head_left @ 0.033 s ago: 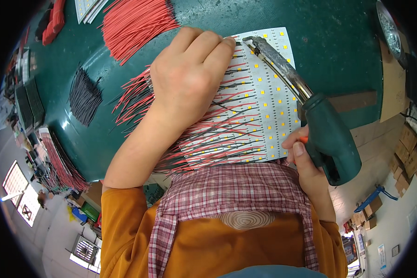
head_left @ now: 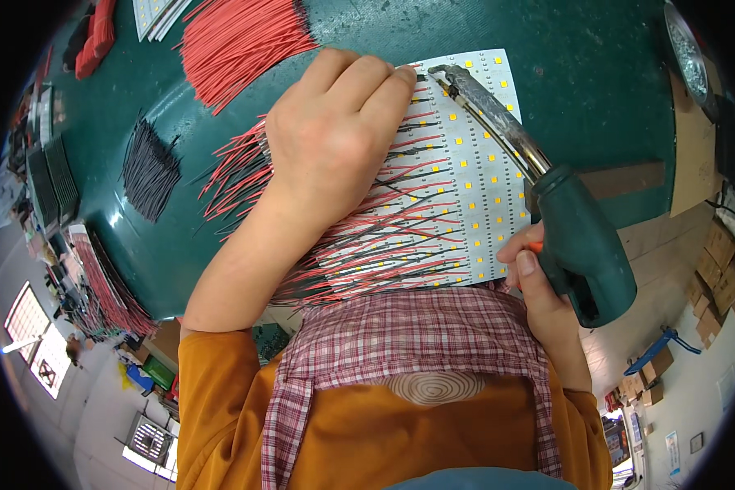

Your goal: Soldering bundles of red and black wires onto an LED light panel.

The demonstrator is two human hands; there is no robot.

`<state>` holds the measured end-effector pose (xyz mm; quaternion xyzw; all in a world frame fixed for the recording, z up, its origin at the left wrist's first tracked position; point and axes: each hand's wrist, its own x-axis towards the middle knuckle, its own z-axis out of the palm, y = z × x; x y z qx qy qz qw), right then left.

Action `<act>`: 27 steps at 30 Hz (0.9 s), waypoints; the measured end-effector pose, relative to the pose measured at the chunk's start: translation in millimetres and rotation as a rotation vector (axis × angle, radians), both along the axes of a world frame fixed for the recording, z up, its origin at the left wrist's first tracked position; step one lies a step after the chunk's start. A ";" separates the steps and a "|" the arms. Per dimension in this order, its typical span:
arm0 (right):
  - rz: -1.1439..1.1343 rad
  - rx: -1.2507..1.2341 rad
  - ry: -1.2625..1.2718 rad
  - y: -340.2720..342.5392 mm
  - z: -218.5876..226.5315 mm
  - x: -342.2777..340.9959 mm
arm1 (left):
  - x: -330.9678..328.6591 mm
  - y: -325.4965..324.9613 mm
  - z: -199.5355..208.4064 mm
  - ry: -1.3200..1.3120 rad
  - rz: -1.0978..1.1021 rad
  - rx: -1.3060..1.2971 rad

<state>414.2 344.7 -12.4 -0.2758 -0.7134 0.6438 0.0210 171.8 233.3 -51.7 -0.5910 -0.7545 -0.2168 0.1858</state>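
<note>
A white LED board (head_left: 490,220) with yellow square chips lies on the green table. Rows of red and black wires (head_left: 384,253) are attached along it and trail leftward. My left hand (head_left: 335,135) rests over the board's far part, fingers curled and closed, the fingertips at a wire end (head_left: 420,77); the wire is mostly hidden under them. In my right hand (head_left: 539,278) is a green-handled soldering gun (head_left: 584,237), gripped from below. Its tip (head_left: 434,72) touches or nearly touches the board beside my left fingertips.
Beyond my left hand lies a pile of red wires (head_left: 241,49), with a bundle of black wires (head_left: 149,170) farther left. More boards (head_left: 157,18) sit at the far edge. A round metal dish (head_left: 684,49) is at far right, near a cardboard sheet (head_left: 694,143).
</note>
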 end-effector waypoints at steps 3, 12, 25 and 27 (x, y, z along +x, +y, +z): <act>0.012 0.006 0.018 0.9 -1.2 -1.4 | 0.0 -1.1 -0.7 0.021 -0.003 -0.010; 0.098 0.026 -0.005 7.6 -5.8 -0.9 | 1.5 -1.2 0.0 0.037 0.011 -0.024; -0.234 -0.169 0.058 -7.8 3.3 0.7 | -4.2 -1.2 -2.1 -0.007 0.016 -0.070; -0.235 -0.159 0.086 -10.2 3.2 1.8 | -10.2 -9.0 12.3 0.007 0.020 -0.112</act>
